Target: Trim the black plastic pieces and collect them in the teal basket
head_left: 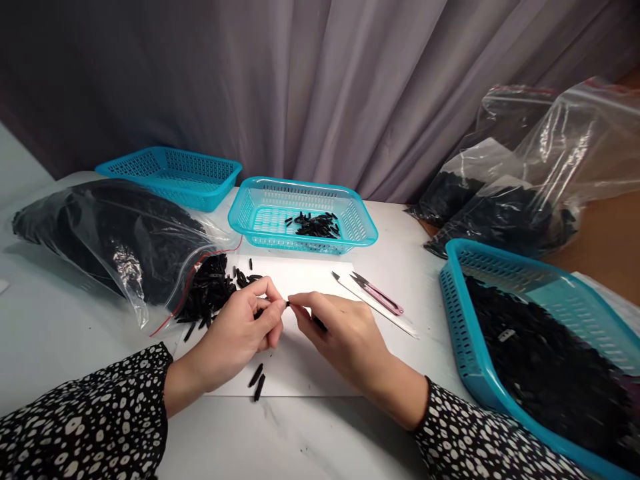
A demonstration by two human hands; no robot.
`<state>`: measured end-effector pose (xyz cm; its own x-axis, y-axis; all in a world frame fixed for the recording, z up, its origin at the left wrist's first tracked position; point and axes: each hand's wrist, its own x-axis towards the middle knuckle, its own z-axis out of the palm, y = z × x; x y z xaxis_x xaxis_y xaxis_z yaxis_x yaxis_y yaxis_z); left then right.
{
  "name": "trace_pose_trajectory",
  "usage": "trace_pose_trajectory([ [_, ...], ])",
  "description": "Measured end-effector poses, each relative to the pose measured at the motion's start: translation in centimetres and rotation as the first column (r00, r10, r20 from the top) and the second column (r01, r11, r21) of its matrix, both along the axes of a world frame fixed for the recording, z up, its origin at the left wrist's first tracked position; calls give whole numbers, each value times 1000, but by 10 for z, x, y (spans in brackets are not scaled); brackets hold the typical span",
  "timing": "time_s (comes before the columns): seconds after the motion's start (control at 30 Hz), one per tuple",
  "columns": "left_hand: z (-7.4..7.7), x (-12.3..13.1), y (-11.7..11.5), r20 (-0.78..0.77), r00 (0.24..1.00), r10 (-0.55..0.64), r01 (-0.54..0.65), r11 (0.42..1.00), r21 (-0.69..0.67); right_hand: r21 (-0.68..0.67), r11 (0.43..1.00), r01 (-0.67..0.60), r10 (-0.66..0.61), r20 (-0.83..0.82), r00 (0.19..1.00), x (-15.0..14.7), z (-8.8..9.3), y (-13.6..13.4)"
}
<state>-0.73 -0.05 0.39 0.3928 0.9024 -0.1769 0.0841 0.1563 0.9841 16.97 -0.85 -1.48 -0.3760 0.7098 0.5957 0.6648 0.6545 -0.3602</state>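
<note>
My left hand (247,320) and my right hand (345,327) meet fingertip to fingertip above a white sheet (320,373). Between them shows the tip of a small black piece (287,304), pinched from both sides; most of it is hidden by fingers. Another dark bit peeks out under my right fingers, too covered to name. Left of my left hand, a heap of slim black pieces (207,290) spills from the mouth of a clear zip bag (135,240). Two loose black pieces (258,383) lie on the sheet's near part.
Pink-handled thread snips (377,297) and pointed tweezers (373,303) lie right of my hands. Behind stand a blue basket (303,243) with some black pieces and another blue basket (200,200). A fuller blue basket (463,347) and clear bags (525,200) occupy the right side.
</note>
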Motion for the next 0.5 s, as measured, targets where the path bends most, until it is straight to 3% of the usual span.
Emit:
trace_pose_trajectory([
  [0.17,1,1,-1,-20,1000,-10,10,1000,9,90,996,-19,7,129,992,2,1,-2],
  [0.3,3,2,-2,-61,998,-26,30,997,68,71,997,-23,17,76,997,0,2,-1],
  [0.4,4,2,-2,-26,999,-39,40,997,64,-107,994,35,-51,-144,988,-2,2,2],
  [0.5,3,1,-1,39,998,-44,42,999,32,-355,934,31,-162,-346,924,0,4,7],
])
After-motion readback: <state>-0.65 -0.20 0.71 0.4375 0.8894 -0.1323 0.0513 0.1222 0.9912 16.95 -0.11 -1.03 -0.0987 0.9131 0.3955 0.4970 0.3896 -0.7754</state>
